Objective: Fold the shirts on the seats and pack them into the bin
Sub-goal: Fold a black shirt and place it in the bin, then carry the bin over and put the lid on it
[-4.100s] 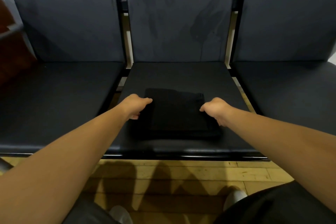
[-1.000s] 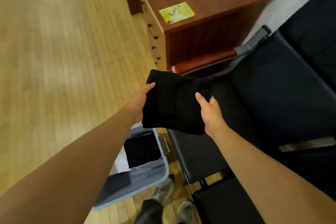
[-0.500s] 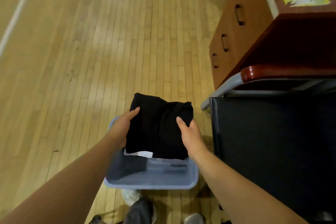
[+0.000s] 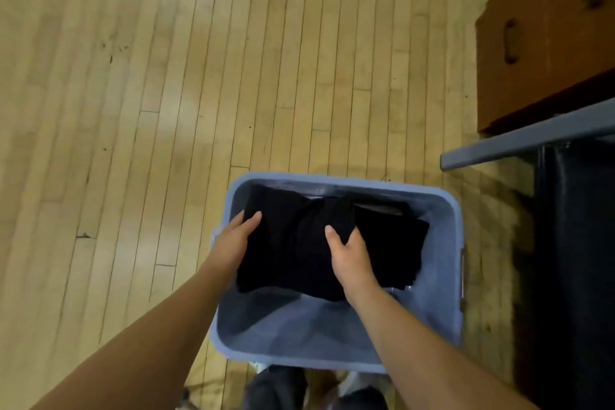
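Two hands on one folded shirt [image 4: 293, 243]: half a second ago it hung above the bin [image 4: 332, 336], now it's down inside, left side. Left hand [image 4: 233, 243] curls round the left edge, thumb on top. Right hand [image 4: 349, 260] pinches the right edge, thumb on top too. Second shirt [image 4: 392, 243] lies beside it (any more underneath: can't tell). One bin on the floor [image 4: 166, 76] beside one seat [image 4: 575, 260]. One cabinet [image 4: 549, 43] beyond.

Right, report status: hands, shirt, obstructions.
Left hand, right hand both gripping folded black shirt. Shirt over blue plastic bin, not released. Another dark folded garment inside, right side.
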Tool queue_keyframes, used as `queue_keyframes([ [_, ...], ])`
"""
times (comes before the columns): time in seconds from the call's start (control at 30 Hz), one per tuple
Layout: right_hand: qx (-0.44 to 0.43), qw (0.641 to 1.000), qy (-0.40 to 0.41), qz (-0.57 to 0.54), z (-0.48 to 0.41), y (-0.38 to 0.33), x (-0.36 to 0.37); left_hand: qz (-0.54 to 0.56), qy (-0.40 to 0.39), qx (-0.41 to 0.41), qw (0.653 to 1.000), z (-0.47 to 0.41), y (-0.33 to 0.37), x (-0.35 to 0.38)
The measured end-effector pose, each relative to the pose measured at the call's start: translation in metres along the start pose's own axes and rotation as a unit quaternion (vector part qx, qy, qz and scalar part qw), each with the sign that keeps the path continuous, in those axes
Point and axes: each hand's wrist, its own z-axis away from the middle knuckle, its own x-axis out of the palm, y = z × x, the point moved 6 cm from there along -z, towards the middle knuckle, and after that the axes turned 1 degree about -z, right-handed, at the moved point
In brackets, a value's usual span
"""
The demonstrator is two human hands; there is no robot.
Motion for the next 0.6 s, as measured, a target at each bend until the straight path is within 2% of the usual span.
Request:
queue_keyframes([
  [0.17, 0.010, 0.999, 0.002, 0.050, -0.052, 0.043, 0.026, -0.018, 0.078, 0.010, 0.997, -0.052, -0.035, -0.011],
  [0.3, 0.045, 0.995, 0.011, 0.088, -0.078, 0.076, 0.040, -0.098, 0.110, 0.037, 0.988, -0.080, -0.056, -0.007],
  [0.47, 0.048, 0.995, 0.022, 0.089, -0.094, 0.086, 0.054, -0.151, 0.154, 0.069, 0.974, -0.108, -0.071, -0.005],
  [0.6, 0.004, 0.986, 0.050, 0.157, -0.096, 0.081, 0.051, -0.188, 0.167, 0.072, 0.965, -0.113, -0.076, -0.005],
])
